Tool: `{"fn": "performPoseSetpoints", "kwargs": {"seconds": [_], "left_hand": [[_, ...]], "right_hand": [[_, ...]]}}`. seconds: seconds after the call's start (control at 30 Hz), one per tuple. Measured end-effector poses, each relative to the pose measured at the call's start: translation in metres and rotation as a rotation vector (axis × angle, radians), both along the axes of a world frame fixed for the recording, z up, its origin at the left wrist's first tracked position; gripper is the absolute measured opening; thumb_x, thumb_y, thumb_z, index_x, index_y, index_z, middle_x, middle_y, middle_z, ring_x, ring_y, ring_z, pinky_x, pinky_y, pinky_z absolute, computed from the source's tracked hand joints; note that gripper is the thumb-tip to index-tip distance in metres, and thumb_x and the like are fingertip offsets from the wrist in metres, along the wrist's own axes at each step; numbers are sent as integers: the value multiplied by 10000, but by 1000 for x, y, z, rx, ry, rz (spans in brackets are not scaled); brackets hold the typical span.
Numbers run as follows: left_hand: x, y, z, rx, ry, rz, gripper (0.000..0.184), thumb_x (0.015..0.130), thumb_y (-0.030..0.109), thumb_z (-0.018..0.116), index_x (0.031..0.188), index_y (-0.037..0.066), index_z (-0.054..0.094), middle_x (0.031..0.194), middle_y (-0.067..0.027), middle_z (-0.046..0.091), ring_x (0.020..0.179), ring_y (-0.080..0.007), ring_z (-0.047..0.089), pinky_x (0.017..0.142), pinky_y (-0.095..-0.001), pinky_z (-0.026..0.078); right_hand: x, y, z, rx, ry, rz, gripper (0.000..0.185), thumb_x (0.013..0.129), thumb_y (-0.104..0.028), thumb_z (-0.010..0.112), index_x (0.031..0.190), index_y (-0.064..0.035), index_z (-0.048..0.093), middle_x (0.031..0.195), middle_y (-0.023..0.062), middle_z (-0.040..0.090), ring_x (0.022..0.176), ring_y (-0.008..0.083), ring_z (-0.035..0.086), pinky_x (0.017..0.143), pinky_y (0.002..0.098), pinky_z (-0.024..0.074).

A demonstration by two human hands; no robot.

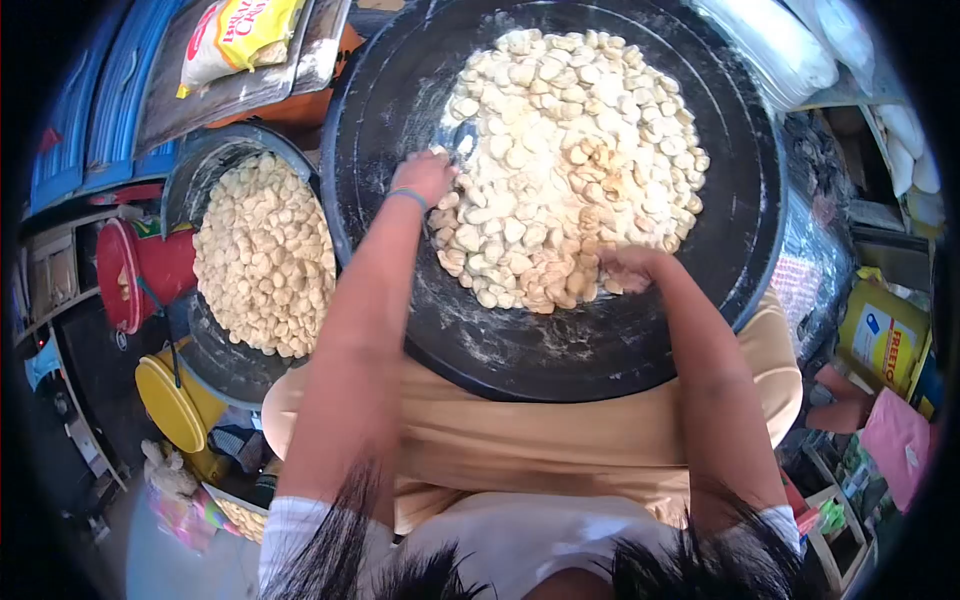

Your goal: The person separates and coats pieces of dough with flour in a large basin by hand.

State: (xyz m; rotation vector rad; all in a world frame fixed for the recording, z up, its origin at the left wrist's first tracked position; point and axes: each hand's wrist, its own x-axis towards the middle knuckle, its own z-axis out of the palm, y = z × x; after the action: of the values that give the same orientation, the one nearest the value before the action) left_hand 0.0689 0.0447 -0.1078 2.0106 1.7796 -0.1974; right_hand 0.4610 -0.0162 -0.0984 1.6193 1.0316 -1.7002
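In the head view, a wide, round black plastic basin stands in front of the person's legs, which are in tan trousers. Inside it lies a broad heap of small, rounded, cream-coloured pieces, dusted with pale powder near the middle and orange-brown toward the right of centre. White smears mark the basin's inner wall.

The left hand, with a thin bluish band at its wrist, is at the heap's left edge, its fingers partly bent — whether they grip any pieces, I cannot tell. The right hand is at the heap's near right edge, fingers curled in against the pieces; its hold, too, cannot be made out.

Just left of the basin, a dark round tub holds more pieces of similar shape. Beyond it are a red plastic bucket and a yellow lidded bucket. At upper left, a yellow, white and red printed bag lies on a dark, flat tray.
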Motion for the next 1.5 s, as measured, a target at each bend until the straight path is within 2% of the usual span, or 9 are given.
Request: {"fn": "performPoseSetpoints", "kwargs": {"seconds": [0.07, 0.37, 0.6, 0.8, 0.9, 1.07, 1.17, 1.33, 1.5], "left_hand": [[6, 5, -62, -163, -165, 320, 420, 919, 423, 458, 1117, 88, 615, 1202, -208, 551, 1158, -355, 492, 965, -439, 408], [34, -60, -91, -453, -469, 728, 827, 823, 648, 496, 1357, 20, 433, 1376, -237, 420, 1257, -352, 434, 1038, -410, 351], [50, -87, -64, -879, -710, 697, 854, 818, 629, 557, 1403, 38, 364, 1377, -165, 457, 1244, -285, 463, 1057, -425, 331], [49, -79, 12, -1283, -602, 561, 789, 824, 657, 526, 1379, 105, 427, 1312, -168, 513, 1195, -272, 497, 983, -479, 388], [25, -65, -49, -798, -762, 1001, 744, 857, 641, 484, 1364, 97, 446, 1247, -175, 557, 1152, -261, 525, 954, -472, 409], [64, -83, -60, -761, -516, 351, 797, 869, 671, 411, 1383, 62, 406, 1257, -182, 552, 1145, -245, 530, 970, -384, 409], [63, -72, 21, -1036, -493, 443, 810, 869, 673, 409, 1406, 67, 376, 1344, -153, 491, 1175, -220, 505, 1007, -316, 374], [20, -82, -98, -790, -931, 790, 850, 819, 692, 499, 1401, 80, 401, 1372, -118, 468, 1171, -186, 494, 1008, -311, 374], [64, -74, 9, -1147, -619, 553, 851, 809, 702, 503, 1336, 34, 473, 1345, -135, 492, 1158, -210, 509, 972, -349, 413]], "right_hand": [[27, -31, 4, 145, -16, 165, 912, 770, -786, 439, 1195, 5, 599, 1085, 228, 630, 845, 285, 637, 593, 375, 496], [-163, -105, -72, 562, -638, -548, 1001, 777, -759, 439, 1375, 40, 360, 1392, 300, 369, 1209, 432, 453, 1073, 413, 277], [-94, -58, 40, 54, 211, -519, 613, 849, -533, 567, 1260, -79, 526, 924, 158, 630, 747, 251, 649, 661, 442, 538], [-61, -83, -62, -2, 137, -802, 883, 833, -736, 378, 1409, -67, 359, 1366, 198, 446, 1171, 348, 486, 962, 496, 386], [-106, -92, -62, -22, 362, -701, 968, 808, -757, 417, 1455, -58, 245, 1404, 202, 392, 1262, 352, 404, 1005, 498, 363], [-41, -64, -20, -147, 226, -533, 871, 819, -753, 388, 1288, -26, 491, 1273, 227, 519, 1161, 344, 498, 874, 495, 477], [-57, -70, -25, -247, 574, -1074, 757, 862, -687, 406, 1270, -62, 528, 1228, 140, 564, 1049, 276, 581, 870, 480, 476], [-102, -73, -10, -172, 620, -686, 917, 828, -759, 361, 1430, -69, 306, 1381, 127, 455, 1153, 258, 509, 912, 486, 448], [-26, -65, -55, -205, 396, -557, 839, 854, -741, 297, 1349, -76, 427, 1238, 209, 529, 1057, 306, 556, 932, 498, 419]]}}
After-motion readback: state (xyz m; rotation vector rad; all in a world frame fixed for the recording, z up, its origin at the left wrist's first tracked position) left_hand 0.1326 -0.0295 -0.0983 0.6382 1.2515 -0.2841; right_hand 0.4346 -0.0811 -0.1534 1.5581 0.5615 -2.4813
